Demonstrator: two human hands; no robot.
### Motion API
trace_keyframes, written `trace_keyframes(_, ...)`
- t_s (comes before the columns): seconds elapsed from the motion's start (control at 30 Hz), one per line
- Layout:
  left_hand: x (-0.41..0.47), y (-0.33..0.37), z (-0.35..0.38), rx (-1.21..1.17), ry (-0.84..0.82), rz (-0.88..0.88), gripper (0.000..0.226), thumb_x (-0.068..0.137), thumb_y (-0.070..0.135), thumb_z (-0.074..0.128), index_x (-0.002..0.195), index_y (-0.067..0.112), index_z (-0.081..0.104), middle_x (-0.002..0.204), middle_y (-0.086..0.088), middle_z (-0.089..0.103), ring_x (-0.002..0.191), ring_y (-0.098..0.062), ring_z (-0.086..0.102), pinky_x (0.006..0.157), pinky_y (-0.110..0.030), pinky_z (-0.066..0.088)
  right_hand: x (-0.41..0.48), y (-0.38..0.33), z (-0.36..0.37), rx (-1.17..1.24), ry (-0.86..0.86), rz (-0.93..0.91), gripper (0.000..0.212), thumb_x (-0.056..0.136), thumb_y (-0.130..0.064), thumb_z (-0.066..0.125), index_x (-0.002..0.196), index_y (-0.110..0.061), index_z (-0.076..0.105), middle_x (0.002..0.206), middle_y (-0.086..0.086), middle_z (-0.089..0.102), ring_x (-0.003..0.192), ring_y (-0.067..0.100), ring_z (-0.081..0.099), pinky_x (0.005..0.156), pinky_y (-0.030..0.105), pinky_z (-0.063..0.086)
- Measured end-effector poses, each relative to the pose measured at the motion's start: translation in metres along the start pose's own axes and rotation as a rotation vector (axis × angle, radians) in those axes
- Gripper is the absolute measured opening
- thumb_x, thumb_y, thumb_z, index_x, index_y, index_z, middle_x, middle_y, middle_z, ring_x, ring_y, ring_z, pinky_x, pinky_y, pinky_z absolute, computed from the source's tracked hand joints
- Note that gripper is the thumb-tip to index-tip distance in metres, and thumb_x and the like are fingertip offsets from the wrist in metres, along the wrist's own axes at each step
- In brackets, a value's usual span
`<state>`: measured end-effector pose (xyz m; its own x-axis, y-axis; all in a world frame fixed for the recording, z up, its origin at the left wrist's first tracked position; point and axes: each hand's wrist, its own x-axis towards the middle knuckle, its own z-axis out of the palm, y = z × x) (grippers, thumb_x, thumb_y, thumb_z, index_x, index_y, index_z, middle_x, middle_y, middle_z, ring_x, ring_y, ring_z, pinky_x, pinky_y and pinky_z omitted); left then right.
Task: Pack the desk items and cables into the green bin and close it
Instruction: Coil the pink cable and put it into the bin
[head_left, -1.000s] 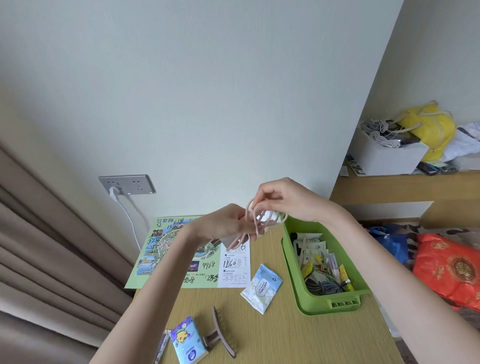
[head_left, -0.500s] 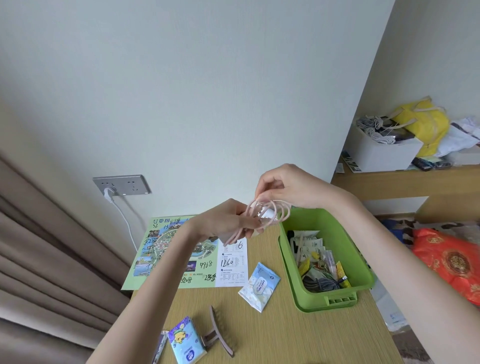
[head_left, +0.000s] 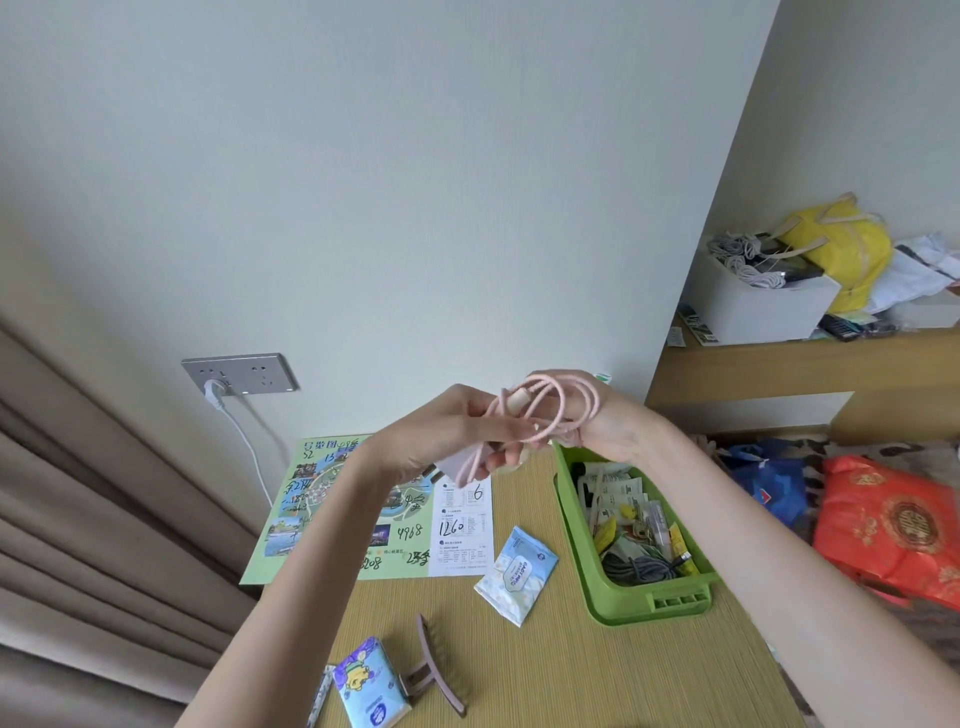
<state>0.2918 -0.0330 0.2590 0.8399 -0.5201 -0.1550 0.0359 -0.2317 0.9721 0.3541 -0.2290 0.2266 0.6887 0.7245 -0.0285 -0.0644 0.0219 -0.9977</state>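
In the head view, you hold the pink cable (head_left: 546, 410) in the air with both hands, above the far edge of the tabletop (head_left: 571, 675). Your left hand (head_left: 441, 436) pinches the bundle with curled fingers, and a pale pink block, perhaps the plug head, hangs under it. Your right hand (head_left: 610, 423) has the loops lying around its fingers, which are bent to keep the coil together. The coil is loose, and its loops stand roughly upright between the two hands.

The green bin (head_left: 675, 603) is open. It sits just below and to the right of the cable, with its long axis running from near to far. Its far end is almost under your right hand, so I judge this hand is the better one to lower the coil in. Inside lie sachets and a gray cable (head_left: 639, 566).

A wipes pack (head_left: 517, 571), a hair claw (head_left: 441, 670) and a tissue pack (head_left: 369, 680) lie on the tabletop to the left of the bin, not yet packed.
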Motion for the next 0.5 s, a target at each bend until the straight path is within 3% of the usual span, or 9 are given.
trace_keyframes(0.1, 0.003, -0.007, -0.003, -0.01, 0.124, -0.008, 0.026, 0.088, 0.03, 0.07, 0.075, 0.008, 0.069, 0.066, -0.008, 0.061, 0.052, -0.017, 0.049, 0.048, -0.022, 0.042, -0.004, 0.019, 0.004, 0.013, 0.091, 0.0, 0.023, 0.092, -0.009, 0.062, 0.113, 0.001, 0.064, 0.075, 0.026, 0.053, 0.07, 0.022, 0.054, 0.067, 0.03, 0.045)
trace_keyframes(0.2, 0.007, -0.016, -0.005, -0.086, 0.251, -0.002, 0.031, 0.086, 0.034, 0.072, 0.091, 0.006, 0.061, 0.073, -0.014, 0.064, 0.052, -0.018, 0.051, 0.047, -0.025, 0.042, -0.009, 0.03, 0.01, 0.115, 0.172, 0.012, 0.011, 0.093, -0.004, 0.058, 0.101, -0.004, 0.066, 0.059, -0.001, 0.062, 0.069, 0.017, 0.06, 0.075, 0.033, 0.047)
trace_keyframes(0.27, 0.013, -0.023, -0.003, -0.11, 0.367, -0.025, 0.038, 0.085, 0.036, 0.073, 0.099, 0.007, 0.053, 0.072, -0.012, 0.068, 0.051, -0.017, 0.054, 0.047, -0.026, 0.043, -0.009, 0.035, 0.014, 0.14, 0.253, 0.021, 0.014, 0.091, -0.005, 0.06, 0.103, -0.002, 0.067, 0.06, -0.009, 0.064, 0.069, 0.015, 0.062, 0.074, 0.03, 0.05)
trace_keyframes(0.4, 0.023, -0.037, 0.0, -0.026, 0.598, 0.007, 0.035, 0.088, 0.036, 0.069, 0.099, 0.007, 0.053, 0.065, -0.005, 0.068, 0.052, -0.02, 0.054, 0.05, -0.034, 0.042, -0.008, 0.039, 0.025, 0.14, 0.45, 0.017, 0.023, 0.086, -0.01, 0.07, 0.106, 0.002, 0.067, 0.08, 0.008, 0.07, 0.065, 0.018, 0.063, 0.064, 0.027, 0.054)
trace_keyframes(0.5, 0.03, -0.047, 0.006, 0.136, 0.653, 0.039, 0.025, 0.089, 0.034, 0.068, 0.093, 0.013, 0.056, 0.069, -0.005, 0.068, 0.051, -0.019, 0.055, 0.049, -0.034, 0.043, -0.009, 0.045, 0.036, 0.029, 0.594, -0.041, 0.024, 0.082, -0.01, 0.075, 0.098, 0.003, 0.061, 0.08, 0.012, 0.072, 0.058, 0.018, 0.065, 0.055, 0.028, 0.054)
